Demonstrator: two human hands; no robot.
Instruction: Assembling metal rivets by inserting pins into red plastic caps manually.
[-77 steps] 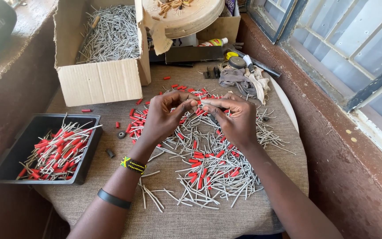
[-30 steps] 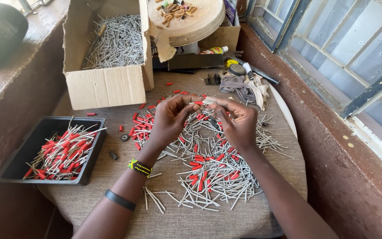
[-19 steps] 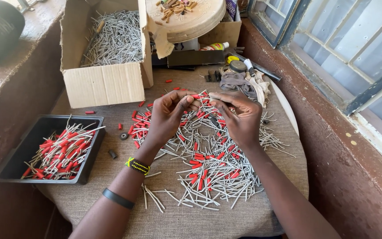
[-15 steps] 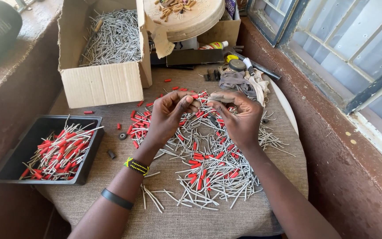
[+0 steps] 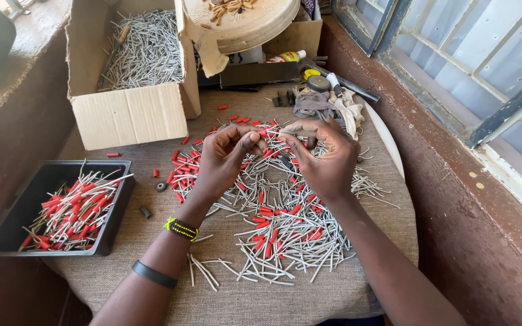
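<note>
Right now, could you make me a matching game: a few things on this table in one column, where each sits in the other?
1. cardboard box
2. black tray
3. hands
4. wooden disc

a. near left edge
b. centre, over the pin pile
c. far left
d. far middle, on a box

Pairs: 1-c, 2-a, 3-b, 4-d

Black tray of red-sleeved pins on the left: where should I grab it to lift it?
Probably by the long right wall of the black tray, coming from above: that rim is bare and faces the left hand. The red-sleeved pins lean over the far right corner, so grip nearer the front corner.
</note>
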